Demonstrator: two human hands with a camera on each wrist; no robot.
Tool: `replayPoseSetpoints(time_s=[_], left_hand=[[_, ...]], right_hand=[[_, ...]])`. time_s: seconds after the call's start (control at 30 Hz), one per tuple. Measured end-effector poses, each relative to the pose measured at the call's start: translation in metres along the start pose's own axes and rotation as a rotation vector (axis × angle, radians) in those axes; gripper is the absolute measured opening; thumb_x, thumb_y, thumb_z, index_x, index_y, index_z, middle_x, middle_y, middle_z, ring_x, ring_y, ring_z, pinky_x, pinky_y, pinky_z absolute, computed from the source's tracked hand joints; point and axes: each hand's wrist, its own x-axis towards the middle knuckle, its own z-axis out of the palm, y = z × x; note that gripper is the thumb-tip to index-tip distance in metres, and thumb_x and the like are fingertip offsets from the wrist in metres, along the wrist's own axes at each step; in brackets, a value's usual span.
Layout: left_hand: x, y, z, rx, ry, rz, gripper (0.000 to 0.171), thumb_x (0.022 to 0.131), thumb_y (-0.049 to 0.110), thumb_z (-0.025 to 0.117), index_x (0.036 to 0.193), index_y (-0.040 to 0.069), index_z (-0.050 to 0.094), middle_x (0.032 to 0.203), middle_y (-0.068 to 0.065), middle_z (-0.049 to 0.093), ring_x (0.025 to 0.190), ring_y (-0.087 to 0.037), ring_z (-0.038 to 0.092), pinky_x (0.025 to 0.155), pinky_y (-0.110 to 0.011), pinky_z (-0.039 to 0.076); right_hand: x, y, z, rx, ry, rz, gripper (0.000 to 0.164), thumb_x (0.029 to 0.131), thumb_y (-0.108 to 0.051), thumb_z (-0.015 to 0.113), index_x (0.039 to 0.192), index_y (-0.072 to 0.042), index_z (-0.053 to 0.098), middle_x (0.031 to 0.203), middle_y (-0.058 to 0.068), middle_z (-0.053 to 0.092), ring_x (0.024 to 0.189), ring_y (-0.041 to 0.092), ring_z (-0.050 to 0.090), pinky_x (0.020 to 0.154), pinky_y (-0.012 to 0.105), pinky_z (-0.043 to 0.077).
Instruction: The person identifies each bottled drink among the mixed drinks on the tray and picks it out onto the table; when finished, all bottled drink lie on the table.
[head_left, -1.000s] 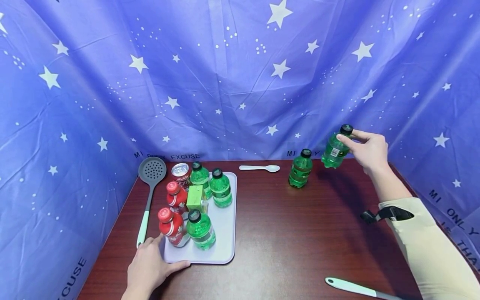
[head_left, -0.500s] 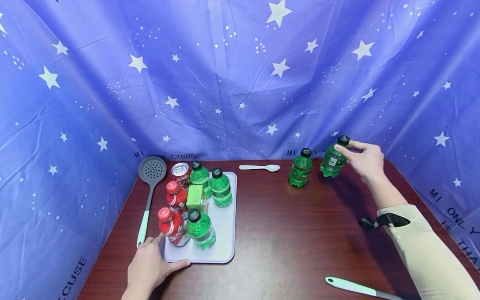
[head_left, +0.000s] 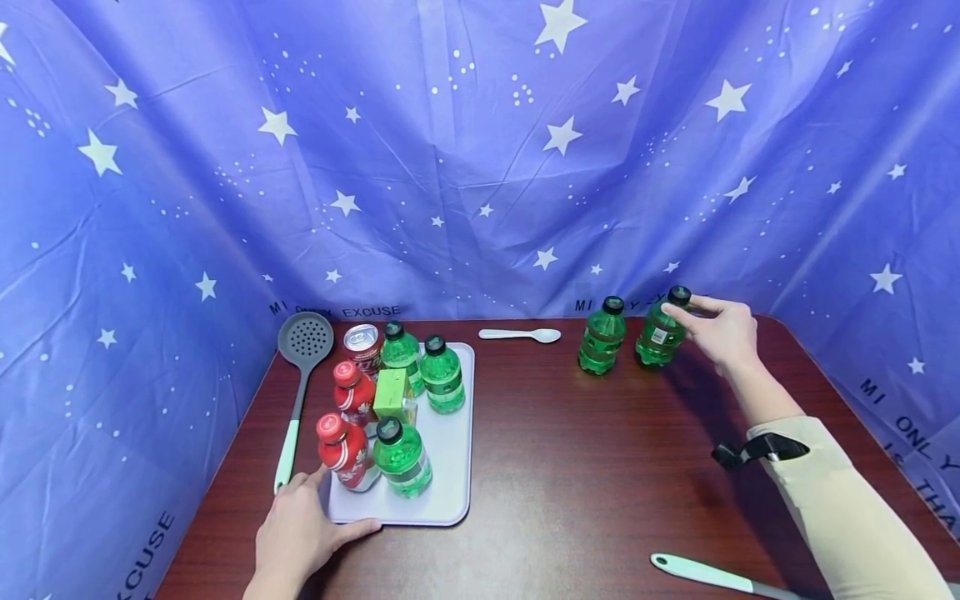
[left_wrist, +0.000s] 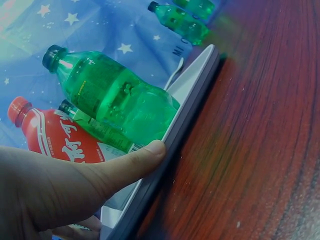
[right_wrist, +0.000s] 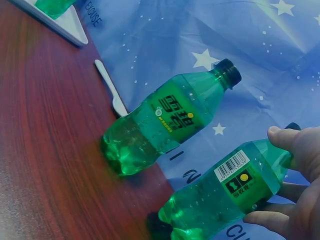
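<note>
My right hand (head_left: 723, 333) holds a green soda bottle (head_left: 660, 340) with a black cap by its upper part, thumb on one side and fingers on the other. The bottle is nearly upright, its base close to the tabletop at the back right. Just left of it stands a second green soda bottle (right_wrist: 157, 120). At the front left corner of a white tray (head_left: 450, 467), my left hand (head_left: 296, 529) grips the rim, thumb along the front edge (left_wrist: 135, 162). Beside that hand, on the tray, are a red-capped bottle (head_left: 345, 454) and a green soda bottle (head_left: 403, 462).
Also on the tray are another red bottle (head_left: 352, 396), a green carton (head_left: 392, 393), two more green bottles (head_left: 442, 379) and a can (head_left: 363, 346) at the back corner. A skimmer (head_left: 303, 342) lies left, a white spoon (head_left: 525, 335) behind, a pale green handle (head_left: 701, 571) front right.
My right hand has lowered the green soda bottle toward the table and brought it slightly left, closer to the standing one. The left hand and tray have stayed put.
</note>
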Motion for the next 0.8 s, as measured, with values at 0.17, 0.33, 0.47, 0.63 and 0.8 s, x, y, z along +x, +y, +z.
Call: replayPoseSetpoints(time_s=[0.17, 0.33, 0.47, 0.63, 0.8], left_hand=[[0.0006, 0.0000, 0.0008, 0.004, -0.007, -0.004, 0.131, 0.048, 0.083, 0.091, 0.142, -0.003, 0.062, 0.125, -0.030, 0.069, 0.113, -0.046, 0.068, 0.082, -0.067, 0.060], [-0.0002, -0.0004, 0.0015, 0.000, 0.000, 0.004, 0.130, 0.048, 0.083, 0.091, 0.142, -0.002, 0.063, 0.123, -0.029, 0.069, 0.111, -0.046, 0.068, 0.081, -0.067, 0.060], [-0.0004, -0.0004, 0.0007, -0.005, 0.004, 0.005, 0.130, 0.048, 0.083, 0.091, 0.142, -0.002, 0.063, 0.124, -0.030, 0.069, 0.113, -0.046, 0.068, 0.081, -0.067, 0.060], [-0.0002, -0.0008, 0.0004, -0.008, 0.007, 0.005, 0.131, 0.047, 0.082, 0.091, 0.143, -0.003, 0.062, 0.125, -0.030, 0.069, 0.114, -0.046, 0.067, 0.081, -0.067, 0.060], [-0.0004, -0.0005, 0.0003, -0.011, 0.006, 0.008, 0.131, 0.048, 0.082, 0.091, 0.143, -0.003, 0.062, 0.124, -0.030, 0.069, 0.113, -0.046, 0.068, 0.081, -0.066, 0.060]], right_hand=[[-0.0018, 0.0014, 0.0032, 0.016, -0.028, 0.009, 0.083, 0.089, -0.061, 0.079, 0.148, -0.007, 0.062, 0.142, 0.029, 0.063, 0.054, -0.014, 0.064, 0.058, 0.011, 0.053], [-0.0030, 0.0031, 0.0053, 0.026, -0.049, 0.014, 0.082, 0.089, -0.060, 0.079, 0.149, -0.006, 0.061, 0.144, 0.030, 0.061, 0.054, -0.013, 0.064, 0.059, 0.012, 0.054], [-0.0034, 0.0029, 0.0064, 0.036, -0.058, 0.013, 0.082, 0.090, -0.059, 0.079, 0.149, -0.007, 0.061, 0.145, 0.031, 0.060, 0.054, -0.013, 0.065, 0.060, 0.011, 0.054], [-0.0035, 0.0027, 0.0073, 0.058, -0.078, 0.017, 0.082, 0.090, -0.059, 0.079, 0.151, -0.006, 0.059, 0.151, 0.030, 0.056, 0.057, -0.012, 0.067, 0.060, 0.012, 0.056], [-0.0050, 0.0031, 0.0081, 0.059, -0.079, 0.019, 0.083, 0.090, -0.059, 0.080, 0.150, -0.006, 0.060, 0.151, 0.029, 0.056, 0.059, -0.010, 0.069, 0.060, 0.013, 0.056]])
